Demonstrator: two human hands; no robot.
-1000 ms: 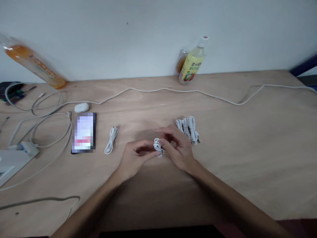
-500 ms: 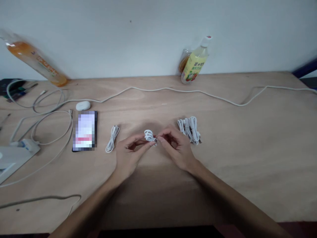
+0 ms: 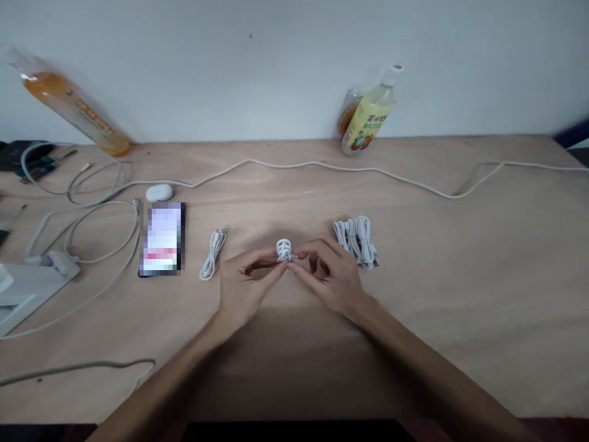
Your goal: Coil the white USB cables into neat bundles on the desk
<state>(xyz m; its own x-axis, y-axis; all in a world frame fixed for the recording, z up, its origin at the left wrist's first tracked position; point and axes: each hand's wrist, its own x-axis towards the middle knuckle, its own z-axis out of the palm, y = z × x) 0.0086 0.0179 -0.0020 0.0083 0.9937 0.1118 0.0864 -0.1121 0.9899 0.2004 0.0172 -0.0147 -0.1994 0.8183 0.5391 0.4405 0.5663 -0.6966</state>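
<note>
Between my two hands, above the wooden table, is a small coiled bundle of white cable point(image 3: 284, 248), end-on to me. My left hand point(image 3: 246, 279) grips it from the left between thumb and fingers. From the right, my right hand point(image 3: 334, 273) pinches a thin white twist tie point(image 3: 295, 256) at the bundle's near side; its exact wrap is hidden by my fingertips. A tied white cable point(image 3: 212, 255) lies left of my left hand. Several tied white cables point(image 3: 356, 240) lie side by side just beyond my right hand.
To the left are a phone point(image 3: 162, 239), a white earbud case point(image 3: 159, 193), loose cables point(image 3: 99, 261) and a white device point(image 3: 34, 291). A long white cable point(image 3: 340, 164) crosses the table's back. An orange drink bottle point(image 3: 76, 113) and a yellow-labelled bottle point(image 3: 369, 116) stand by the wall.
The cable bundle has turned to a more upright, end-on pose. My right fingertips have come in closer against it and the tie. The whole view has shifted slightly.
</note>
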